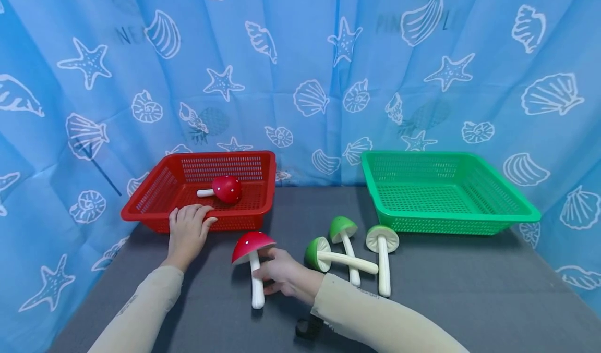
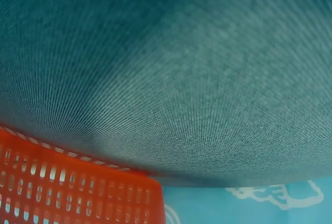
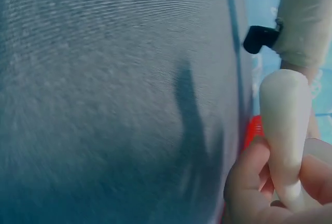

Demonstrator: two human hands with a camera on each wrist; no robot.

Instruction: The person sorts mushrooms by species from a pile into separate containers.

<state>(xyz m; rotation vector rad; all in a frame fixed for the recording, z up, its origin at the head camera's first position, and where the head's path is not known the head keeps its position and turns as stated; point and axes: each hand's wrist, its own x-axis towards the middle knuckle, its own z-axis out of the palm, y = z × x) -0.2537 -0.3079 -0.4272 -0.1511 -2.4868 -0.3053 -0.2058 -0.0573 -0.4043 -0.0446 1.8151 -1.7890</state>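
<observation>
My right hand [image 1: 284, 272] grips the white stem of a red toy mushroom [image 1: 246, 246], cap up and held at a slant, above the dark table in front of the red basket [image 1: 239, 222]. In the right wrist view, thumb and fingers pinch the pale stem [image 3: 285, 115]; its cap is hidden there. My left hand [image 1: 188, 233] holds the front rim of the red basket, fingers over the edge. Inside that basket lies another red mushroom [image 1: 227, 189] with white dots. The left wrist view shows basket wall [image 2: 78, 187] and table cloth, but no hand.
Several green-capped mushrooms [image 1: 344, 229] lie together right of my right hand, their stems partly crossed. Behind them stands a green basket [image 1: 451, 223]. A blue curtain [image 1: 310, 56] with shell prints hangs behind the table [image 1: 211, 316]. A black strap piece [image 1: 308, 327] hangs below the right sleeve.
</observation>
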